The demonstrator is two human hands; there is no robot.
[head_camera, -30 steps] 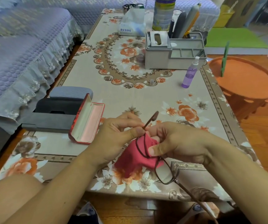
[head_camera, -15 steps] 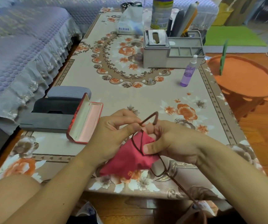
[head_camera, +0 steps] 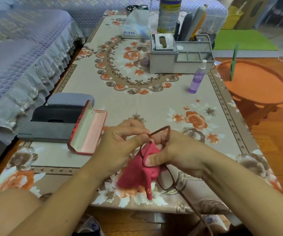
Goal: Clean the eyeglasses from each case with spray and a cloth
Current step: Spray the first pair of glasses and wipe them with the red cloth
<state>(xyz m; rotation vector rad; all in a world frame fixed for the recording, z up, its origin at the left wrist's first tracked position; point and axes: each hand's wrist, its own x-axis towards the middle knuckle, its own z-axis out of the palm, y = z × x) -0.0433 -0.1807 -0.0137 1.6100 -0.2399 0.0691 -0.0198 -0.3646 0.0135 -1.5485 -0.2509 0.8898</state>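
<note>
Near the front edge of the floral-clothed bench (head_camera: 154,106), the left hand (head_camera: 120,147) pinches the brown thin-framed eyeglasses (head_camera: 164,181) while the right hand (head_camera: 176,152) clamps a red cleaning cloth (head_camera: 140,172) over one lens, hiding it. One temple runs out of view below. Since a second ago, the cloth hangs lower.

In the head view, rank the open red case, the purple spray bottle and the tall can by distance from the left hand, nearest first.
1. Open red case, just left of the left hand.
2. Purple spray bottle, farther back on the right.
3. Tall can, at the table's far end.
</note>
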